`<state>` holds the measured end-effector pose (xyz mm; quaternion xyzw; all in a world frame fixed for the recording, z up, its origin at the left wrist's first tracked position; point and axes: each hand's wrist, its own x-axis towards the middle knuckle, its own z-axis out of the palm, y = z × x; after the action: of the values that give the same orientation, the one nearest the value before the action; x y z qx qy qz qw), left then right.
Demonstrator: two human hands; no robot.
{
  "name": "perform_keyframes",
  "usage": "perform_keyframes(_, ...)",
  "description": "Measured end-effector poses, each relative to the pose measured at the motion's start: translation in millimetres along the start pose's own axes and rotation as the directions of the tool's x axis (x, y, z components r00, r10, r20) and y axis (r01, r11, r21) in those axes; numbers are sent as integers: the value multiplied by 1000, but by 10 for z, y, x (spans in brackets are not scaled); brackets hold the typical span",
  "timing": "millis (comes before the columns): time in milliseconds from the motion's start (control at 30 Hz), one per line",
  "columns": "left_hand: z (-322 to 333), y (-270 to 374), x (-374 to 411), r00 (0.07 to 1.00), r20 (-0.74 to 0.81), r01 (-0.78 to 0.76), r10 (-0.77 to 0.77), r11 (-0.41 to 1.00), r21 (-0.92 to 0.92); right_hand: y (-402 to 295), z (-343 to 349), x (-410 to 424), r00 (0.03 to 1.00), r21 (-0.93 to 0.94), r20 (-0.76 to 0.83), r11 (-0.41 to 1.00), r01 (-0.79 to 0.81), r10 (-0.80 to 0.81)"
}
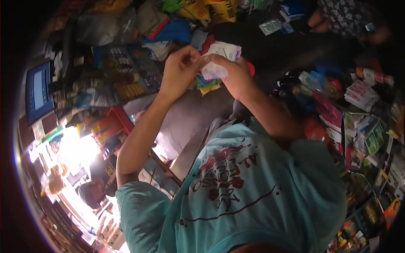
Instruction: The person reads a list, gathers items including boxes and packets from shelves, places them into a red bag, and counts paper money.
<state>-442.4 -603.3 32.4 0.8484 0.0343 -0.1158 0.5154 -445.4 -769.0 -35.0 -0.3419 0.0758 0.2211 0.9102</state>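
My right hand (238,74) grips a small bundle of whitish and purple banknotes (224,51), spread a little apart, with the thumb across them. My left hand (180,68) is close against the bundle's left side. Its fingers are curled, and its thumb reaches to the notes by my right thumb. Whether the left fingers pinch a note is hidden. Blue, green and yellow pieces (208,84) show just under the notes; I cannot tell if they are held too.
A lit monitor (39,91) stands at the far left, above a glaring bright opening with a person in a cap (91,191) beyond it. Packed goods (360,95) crowd the right. Yellow bags (223,9) lie ahead. Another person in patterned clothing (343,15) is at the upper right.
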Motion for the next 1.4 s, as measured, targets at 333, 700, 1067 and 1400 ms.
perform_keyframes(333,254,9,410,997,60,-22,50,914,-406,-674,-79,111,944,-83,-258,978,191,-206)
perform_keyframes(700,-62,83,287,933,213,-150,288,853,-499,-442,333,-243,839,-172,-233,870,462,-492)
perform_keyframes(1067,-14,300,124,900,246,-126,358,758,-640,-471,552,-486,755,-201,-285,807,555,-590)
perform_keyframes(1400,157,301,931,911,246,-102,330,760,-642,-968,129,249,823,-265,-296,869,417,-485)
